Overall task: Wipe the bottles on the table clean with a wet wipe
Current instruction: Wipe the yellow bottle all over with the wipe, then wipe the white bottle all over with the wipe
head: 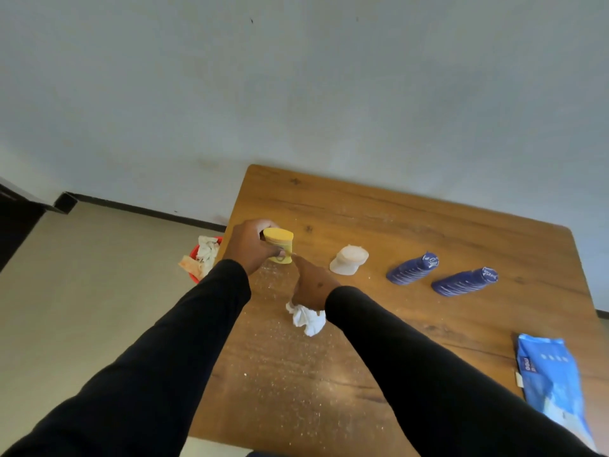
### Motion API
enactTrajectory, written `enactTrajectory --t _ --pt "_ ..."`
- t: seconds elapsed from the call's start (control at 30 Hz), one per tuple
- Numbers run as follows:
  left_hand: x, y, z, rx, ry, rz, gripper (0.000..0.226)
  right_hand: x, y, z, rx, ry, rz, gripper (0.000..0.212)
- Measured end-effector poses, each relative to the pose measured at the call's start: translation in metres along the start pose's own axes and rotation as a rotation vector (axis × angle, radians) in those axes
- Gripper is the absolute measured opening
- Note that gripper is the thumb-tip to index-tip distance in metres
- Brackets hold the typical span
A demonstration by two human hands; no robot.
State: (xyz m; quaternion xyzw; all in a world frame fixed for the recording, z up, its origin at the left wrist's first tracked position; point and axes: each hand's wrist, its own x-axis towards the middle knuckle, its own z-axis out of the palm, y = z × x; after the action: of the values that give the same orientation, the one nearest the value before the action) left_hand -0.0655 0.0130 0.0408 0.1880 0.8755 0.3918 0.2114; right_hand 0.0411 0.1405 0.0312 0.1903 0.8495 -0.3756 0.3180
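Currently gripping yellow bottle (pixel 279 244) upright in left hand (pixel 251 246), near table (pixel 428 225) left edge. Clutching crumpled wet wipe (pixel 308 319) in right hand (pixel 311 285), just beside and nearer than the bottle's base. Wiping next likely means carrying the wipe forward-left, along the vertical axis.

A blue wet-wipe pack (pixel 553 387) at the right edge of the wooden surface (pixel 395 225) carries white lettering along its near-left side, too blurred to read; markings on the bottle labels are likewise illegible.
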Motion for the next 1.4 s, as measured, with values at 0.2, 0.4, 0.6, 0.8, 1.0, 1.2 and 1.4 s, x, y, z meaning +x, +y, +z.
enactTrajectory --t 0.2,0.4,0.6,0.8,1.0,1.2,1.4 --pt "0.003 -0.006 0.002 0.048 -0.007 -0.001 0.035 0.004 -0.004 -0.001 -0.036 -0.016 -0.012 0.099" --pt "0.002 -0.006 0.003 0.053 0.001 0.028 0.039 0.005 -0.003 -0.003 -0.046 -0.012 0.0 0.092" --pt "-0.003 -0.006 0.002 0.041 0.022 0.044 0.046 0.0 0.002 -0.004 -0.044 -0.007 0.002 0.088" --pt "-0.019 -0.012 0.002 -0.028 0.087 -0.065 0.084 -0.01 0.013 -0.003 -0.014 0.004 0.005 0.085" --pt "-0.075 -0.03 0.035 -0.212 0.246 -0.529 0.057 -0.027 0.055 0.005 0.018 -0.081 0.126 0.065" --pt "-0.095 -0.009 0.094 -0.308 -0.061 -0.408 0.025 -0.046 0.095 -0.015 0.127 0.059 0.343 0.05" --pt "-0.038 0.021 0.131 -0.223 -0.119 -0.168 0.081 -0.045 0.1 -0.037 0.133 0.25 0.333 0.048"
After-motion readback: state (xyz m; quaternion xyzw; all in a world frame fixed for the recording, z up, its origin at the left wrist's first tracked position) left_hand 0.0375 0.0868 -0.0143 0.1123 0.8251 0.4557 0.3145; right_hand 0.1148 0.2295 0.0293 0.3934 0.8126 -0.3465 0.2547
